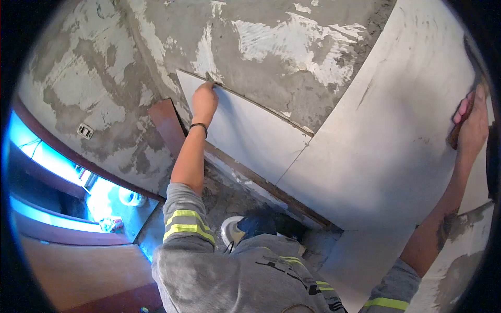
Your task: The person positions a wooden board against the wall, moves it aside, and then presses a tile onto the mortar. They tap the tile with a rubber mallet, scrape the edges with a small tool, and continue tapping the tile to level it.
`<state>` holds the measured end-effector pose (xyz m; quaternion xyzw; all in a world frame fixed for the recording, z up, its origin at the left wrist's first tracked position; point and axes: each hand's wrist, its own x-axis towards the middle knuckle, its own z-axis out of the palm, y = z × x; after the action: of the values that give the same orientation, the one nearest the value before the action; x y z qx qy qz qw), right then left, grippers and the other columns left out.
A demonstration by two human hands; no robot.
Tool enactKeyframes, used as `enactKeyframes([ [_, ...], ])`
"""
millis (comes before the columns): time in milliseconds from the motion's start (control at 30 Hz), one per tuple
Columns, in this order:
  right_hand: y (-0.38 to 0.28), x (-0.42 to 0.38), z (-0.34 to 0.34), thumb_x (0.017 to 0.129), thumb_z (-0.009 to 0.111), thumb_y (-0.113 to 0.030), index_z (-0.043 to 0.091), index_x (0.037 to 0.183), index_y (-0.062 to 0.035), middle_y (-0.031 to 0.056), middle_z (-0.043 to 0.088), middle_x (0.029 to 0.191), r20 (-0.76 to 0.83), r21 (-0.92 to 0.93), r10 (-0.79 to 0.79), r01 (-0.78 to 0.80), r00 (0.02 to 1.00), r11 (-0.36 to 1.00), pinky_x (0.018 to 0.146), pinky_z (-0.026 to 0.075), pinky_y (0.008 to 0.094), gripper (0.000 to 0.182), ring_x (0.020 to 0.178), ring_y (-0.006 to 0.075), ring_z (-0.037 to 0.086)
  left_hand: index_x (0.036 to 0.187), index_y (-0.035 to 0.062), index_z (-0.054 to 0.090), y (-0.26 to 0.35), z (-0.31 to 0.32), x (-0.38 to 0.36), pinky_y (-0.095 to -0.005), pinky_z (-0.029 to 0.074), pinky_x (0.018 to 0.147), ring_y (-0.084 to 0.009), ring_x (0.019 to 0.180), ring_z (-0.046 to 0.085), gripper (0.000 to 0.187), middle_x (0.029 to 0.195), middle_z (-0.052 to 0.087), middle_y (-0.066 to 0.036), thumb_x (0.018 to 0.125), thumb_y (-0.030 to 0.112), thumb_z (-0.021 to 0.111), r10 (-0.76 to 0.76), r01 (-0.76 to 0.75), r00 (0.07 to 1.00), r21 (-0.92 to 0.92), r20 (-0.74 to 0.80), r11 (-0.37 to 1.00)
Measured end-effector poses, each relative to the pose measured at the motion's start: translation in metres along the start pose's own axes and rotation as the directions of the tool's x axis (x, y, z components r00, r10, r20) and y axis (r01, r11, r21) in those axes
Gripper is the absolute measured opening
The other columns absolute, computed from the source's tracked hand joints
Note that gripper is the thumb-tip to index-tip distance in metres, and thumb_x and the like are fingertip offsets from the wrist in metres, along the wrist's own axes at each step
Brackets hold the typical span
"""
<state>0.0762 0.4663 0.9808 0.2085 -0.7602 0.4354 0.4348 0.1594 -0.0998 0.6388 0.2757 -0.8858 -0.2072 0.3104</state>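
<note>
A white wall tile (253, 130) is set low on the wall, its top edge bare against grey plaster. My left hand (205, 101) is closed at that top edge near the tile's far left corner; a tiny dark bit shows at the fingertips, too small to name. Beside this tile stands a larger white tile panel (376, 130) with dark smudges. At its far right side, my right hand (474, 125) grips a reddish-brown block (455, 136), whose exact kind I cannot make out. The fingers wrap round it.
A wooden batten (271, 190) runs along the tile's lower edge. A reddish-brown board (167, 122) leans in the corner. An electrical box (85, 131) sits in the patchy plaster wall (78, 78). At the left, a white container (131, 197) stands in bright light. My shoe (229, 232) is below.
</note>
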Motion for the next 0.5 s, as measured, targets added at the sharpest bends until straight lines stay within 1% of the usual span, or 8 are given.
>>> enactKeyframes([
  [33,0.001,0.0,0.0,0.106,0.047,-0.051,0.06,0.09,-0.0071,-0.0007,0.051,0.066,-0.005,-0.001,0.005,-0.005,1.0,1.0,0.054,0.041,0.024,0.048,0.057,0.0079,0.047,0.125,0.0121,0.066,0.002,-0.001,0.003,-0.0525,0.049,0.095,-0.0408,0.117,0.057,0.038,0.131,0.06,-0.023,0.088,0.011,0.057,0.006,-0.006,1.0,0.002,0.002,1.0],
  [100,0.001,0.001,0.001,0.106,0.047,-0.05,0.061,0.09,-0.0072,-0.0012,0.051,0.066,0.001,0.014,-0.008,0.008,1.0,1.0,0.054,0.041,0.0238,0.048,0.056,0.0076,0.047,0.124,0.0125,0.067,0.0,0.004,0.009,-0.0524,0.048,0.096,-0.0456,0.117,0.056,0.039,0.136,0.057,-0.022,0.088,0.008,0.055,0.065,-0.009,0.916,0.141,-0.395,0.99],
  [167,0.006,0.004,0.001,0.106,0.048,-0.05,0.061,0.09,-0.0072,-0.0014,0.051,0.066,0.009,0.018,-0.005,0.005,1.0,1.0,0.053,0.041,0.0238,0.047,0.055,0.0077,0.047,0.125,0.0103,0.067,0.005,0.002,0.011,-0.0556,0.047,0.096,-0.0454,0.12,0.054,0.038,0.14,0.054,-0.021,0.088,0.011,0.055,0.05,0.035,0.904,0.191,-0.424,0.981],
  [233,0.007,0.007,0.0,0.106,0.049,-0.05,0.061,0.09,-0.0072,-0.0016,0.051,0.065,0.001,0.016,-0.011,0.01,1.0,1.0,0.053,0.041,0.0238,0.047,0.055,0.0079,0.048,0.124,0.0077,0.067,0.03,-0.014,0.009,-0.06,0.045,0.096,-0.0442,0.125,0.05,0.038,0.142,0.051,-0.024,0.089,0.016,0.056,-0.07,0.109,0.99,0.361,-0.121,0.926],
  [300,-0.001,0.001,0.002,0.105,0.051,-0.05,0.062,0.089,-0.0076,-0.0018,0.051,0.064,-0.012,-0.009,0.004,-0.004,1.0,1.0,0.051,0.041,0.0246,0.047,0.054,0.008,0.048,0.116,0.0051,0.072,0.031,0.009,0.012,-0.065,0.041,0.097,-0.0415,0.129,0.047,0.033,0.141,0.051,-0.023,0.091,0.02,0.057,-0.013,0.064,0.991,0.383,-0.133,0.921],
  [367,-0.011,-0.005,0.003,0.104,0.051,-0.052,0.06,0.087,-0.0082,-0.0018,0.05,0.064,-0.034,-0.019,-0.013,0.013,0.999,1.0,0.051,0.041,0.0245,0.048,0.053,0.0081,0.049,0.103,0.0047,0.077,0.05,0.025,0.0,-0.0699,0.035,0.102,-0.041,0.133,0.044,0.029,0.146,0.049,-0.02,0.092,0.021,0.056,0.053,0.053,0.989,0.678,-0.135,0.733],
  [433,-0.01,-0.003,0.003,0.104,0.052,-0.052,0.059,0.085,-0.0089,-0.002,0.05,0.063,0.021,0.074,0.002,-0.003,1.0,0.997,0.051,0.041,0.0241,0.048,0.053,0.0078,0.048,0.097,0.0057,0.078,0.074,0.014,-0.013,-0.0755,0.027,0.106,-0.038,0.126,0.055,0.029,0.136,0.06,-0.018,0.093,0.022,0.055,0.12,0.026,0.98,0.707,-0.156,0.707],
  [500,-0.013,-0.005,0.003,0.104,0.052,-0.051,0.057,0.084,-0.0092,-0.002,0.05,0.063,-0.017,0.049,-0.01,0.011,1.0,0.999,0.051,0.041,0.0236,0.047,0.053,0.0079,0.049,0.098,0.0078,0.079,0.108,-0.012,-0.016,-0.0804,0.023,0.105,-0.0367,0.109,0.067,0.028,0.115,0.072,-0.017,0.093,0.022,0.055,-0.091,-0.036,0.977,0.565,0.195,0.824],
])
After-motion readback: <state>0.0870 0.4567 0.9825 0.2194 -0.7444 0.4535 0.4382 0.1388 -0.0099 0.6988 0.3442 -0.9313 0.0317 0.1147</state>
